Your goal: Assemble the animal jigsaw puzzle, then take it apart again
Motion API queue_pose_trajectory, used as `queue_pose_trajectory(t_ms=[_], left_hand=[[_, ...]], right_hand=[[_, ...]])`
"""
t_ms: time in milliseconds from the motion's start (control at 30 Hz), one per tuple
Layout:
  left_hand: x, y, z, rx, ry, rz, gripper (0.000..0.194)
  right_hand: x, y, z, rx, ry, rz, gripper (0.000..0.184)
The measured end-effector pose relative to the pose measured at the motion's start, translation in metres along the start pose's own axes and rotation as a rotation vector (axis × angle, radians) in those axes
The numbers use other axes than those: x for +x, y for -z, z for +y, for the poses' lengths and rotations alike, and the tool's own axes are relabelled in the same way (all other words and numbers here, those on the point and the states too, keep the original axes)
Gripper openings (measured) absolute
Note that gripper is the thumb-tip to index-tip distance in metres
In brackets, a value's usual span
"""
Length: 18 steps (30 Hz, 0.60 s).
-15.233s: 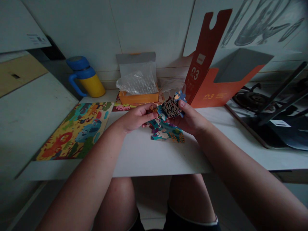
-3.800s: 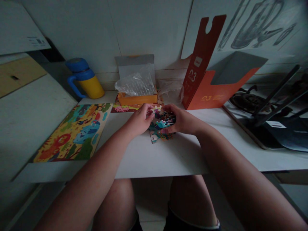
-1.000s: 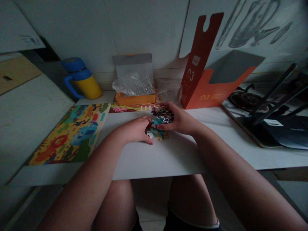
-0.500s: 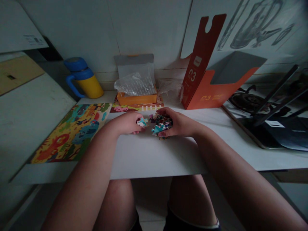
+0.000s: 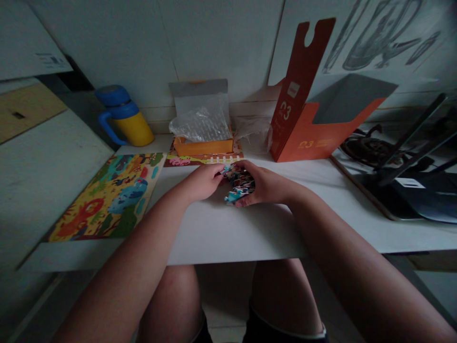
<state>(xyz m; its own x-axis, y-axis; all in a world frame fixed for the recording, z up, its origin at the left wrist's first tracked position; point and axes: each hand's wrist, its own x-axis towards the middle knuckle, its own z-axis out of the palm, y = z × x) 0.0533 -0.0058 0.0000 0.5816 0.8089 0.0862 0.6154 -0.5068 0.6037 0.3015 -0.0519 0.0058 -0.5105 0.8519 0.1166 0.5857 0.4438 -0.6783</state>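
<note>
My right hand (image 5: 262,183) curls around a stack of jigsaw puzzle pieces (image 5: 240,183) just above or on the white tabletop (image 5: 228,233); I cannot tell which. A turquoise piece shows at the near end of the stack. My left hand (image 5: 206,181) is closed at the stack's left side, its thumb and fingers pinching a small light-blue puzzle piece (image 5: 225,169). The far fingers of my left hand are partly hidden. An assembled-looking animal picture sheet (image 5: 107,200) lies to the left, under the line of my left forearm.
Behind my hands, an orange box (image 5: 203,147) with an upright grey lid holds clear plastic wrap (image 5: 202,125). A blue and yellow thermos (image 5: 124,116) stands at back left. To the right are a tall orange carton (image 5: 314,133) and a black device with antennas (image 5: 424,190).
My left hand has moved right, up against the stack, bringing its puzzle piece to the stack's far left side. My right hand stays almost where it was, still around the pieces.
</note>
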Motion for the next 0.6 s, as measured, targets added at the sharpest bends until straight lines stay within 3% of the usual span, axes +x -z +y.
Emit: queue_pose_trajectory(t_ms=[133,233,367,467,600], left_hand=[[0.001,-0.008,0.000,-0.255,0.050,0.093,0.036],[0.003,-0.013,-0.003,-0.321,0.093,0.140,0.035],[0.004,-0.015,-0.004,-0.109,0.042,0.226,0.026],[0.000,-0.017,0.003,0.097,-0.086,0.165,0.022],[-0.006,-0.022,0.014,0.257,-0.123,0.048,0.058]], right_hand=[[0.000,0.001,-0.003,0.009,0.006,0.001,0.102],[0.002,0.000,-0.003,0.024,0.004,0.053,0.101],[0.003,0.004,0.003,0.064,-0.108,0.211,0.099],[0.005,0.010,0.009,0.122,-0.203,0.343,0.096],[0.006,0.012,0.012,0.088,-0.266,0.436,0.097]])
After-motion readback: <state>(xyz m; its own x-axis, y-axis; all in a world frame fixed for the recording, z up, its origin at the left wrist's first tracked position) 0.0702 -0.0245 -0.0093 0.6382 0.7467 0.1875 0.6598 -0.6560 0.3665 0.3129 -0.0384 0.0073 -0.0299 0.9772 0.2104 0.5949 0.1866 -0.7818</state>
